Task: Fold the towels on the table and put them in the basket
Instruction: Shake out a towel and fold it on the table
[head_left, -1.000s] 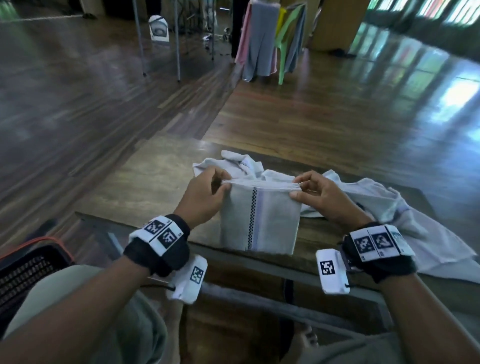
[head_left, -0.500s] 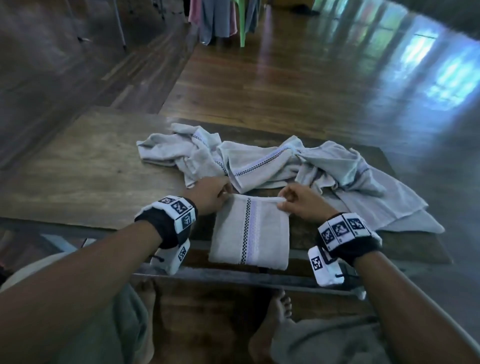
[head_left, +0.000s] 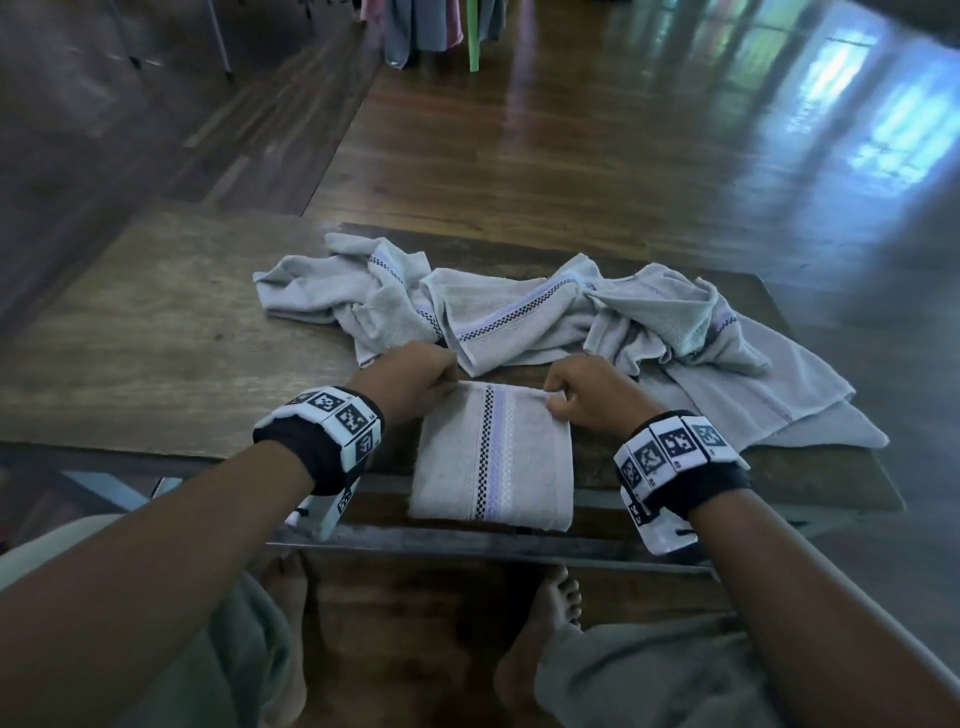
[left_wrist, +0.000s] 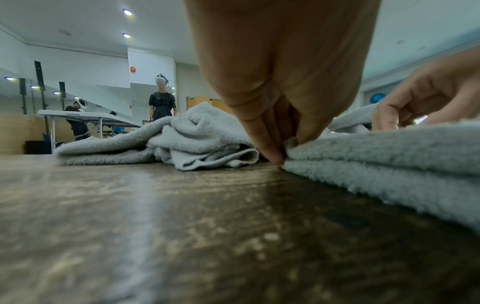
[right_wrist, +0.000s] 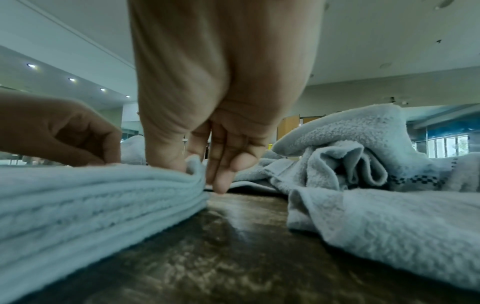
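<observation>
A folded grey towel (head_left: 493, 457) with a checkered stripe lies flat at the near edge of the wooden table (head_left: 156, 364), its near end hanging a little over the edge. My left hand (head_left: 415, 376) pinches its far left corner, thumb and fingers closed on the top layers (left_wrist: 288, 144). My right hand (head_left: 582, 395) pinches the far right corner (right_wrist: 192, 166). Behind them lies a heap of unfolded grey towels (head_left: 519, 306). No basket is in view.
The unfolded towels spread over the table's far and right part, one (head_left: 769, 395) reaching toward the right edge. The table's left part (head_left: 130, 338) shows bare wood. My knees and bare feet (head_left: 550, 623) are under the near edge. Hanging cloths (head_left: 421, 26) stand far back.
The folded towel came down from hanging in the air to lying flat on the table. Both hands lowered with it and still hold its far corners. The camera view tilted downward.
</observation>
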